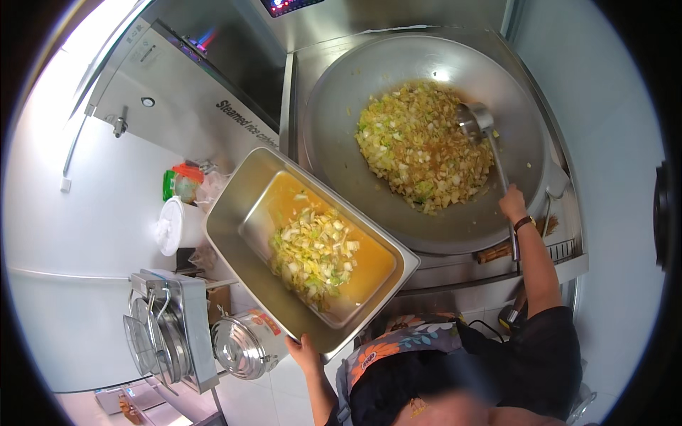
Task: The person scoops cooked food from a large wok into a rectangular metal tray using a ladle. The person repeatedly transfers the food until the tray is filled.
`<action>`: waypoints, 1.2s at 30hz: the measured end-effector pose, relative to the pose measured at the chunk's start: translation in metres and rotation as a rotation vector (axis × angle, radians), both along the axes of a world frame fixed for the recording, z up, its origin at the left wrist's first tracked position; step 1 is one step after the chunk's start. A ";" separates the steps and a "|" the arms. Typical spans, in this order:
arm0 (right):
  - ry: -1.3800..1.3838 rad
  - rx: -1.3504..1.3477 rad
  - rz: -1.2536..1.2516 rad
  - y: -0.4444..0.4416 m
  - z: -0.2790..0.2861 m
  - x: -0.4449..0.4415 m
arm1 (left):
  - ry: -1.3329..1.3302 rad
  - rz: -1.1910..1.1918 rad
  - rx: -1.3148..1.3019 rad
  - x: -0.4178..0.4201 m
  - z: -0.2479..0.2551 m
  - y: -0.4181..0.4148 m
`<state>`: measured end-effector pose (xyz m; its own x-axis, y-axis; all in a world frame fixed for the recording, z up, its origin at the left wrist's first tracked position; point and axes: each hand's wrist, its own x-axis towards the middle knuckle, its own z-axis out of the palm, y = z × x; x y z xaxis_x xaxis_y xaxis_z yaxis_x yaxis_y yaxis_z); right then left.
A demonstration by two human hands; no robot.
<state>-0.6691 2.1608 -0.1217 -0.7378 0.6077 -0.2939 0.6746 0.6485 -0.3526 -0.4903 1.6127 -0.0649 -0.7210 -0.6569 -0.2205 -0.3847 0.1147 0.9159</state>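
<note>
My left hand grips the near rim of a deep rectangular stainless steel pan. Inside it, a heap of chopped cabbage sits in yellow-brown liquid. My right hand is closed around the long handle of a metal ladle. The ladle's bowl rests at the right edge of a pile of chopped cabbage in brownish liquid, in a very large wok. The steel pan lies to the left of the wok and close to its rim; whether the two touch I cannot tell.
A steamed rice cabinet stands at the back left. Left of the pan are a white lidded bucket, a lidded steel pot and a rack with steel lids and strainers. A bamboo brush lies by the wok's near right rim.
</note>
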 end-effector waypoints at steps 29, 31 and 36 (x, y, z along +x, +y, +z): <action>-0.106 -2.104 -0.498 -0.118 -0.008 0.014 | 0.028 -0.009 0.055 0.000 0.003 -0.005; -0.078 -1.977 -0.480 -0.118 0.019 0.020 | 0.039 -0.023 0.076 -0.001 0.000 -0.006; 0.008 -1.894 -0.351 -0.113 0.059 0.032 | 0.079 -0.046 0.054 0.000 0.003 -0.004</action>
<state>-0.6367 2.0481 -0.0631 -0.6765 -0.3520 -0.6469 0.6650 -0.6694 -0.3312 -0.4905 1.6089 -0.0617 -0.7667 -0.6115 -0.1957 -0.3063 0.0805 0.9485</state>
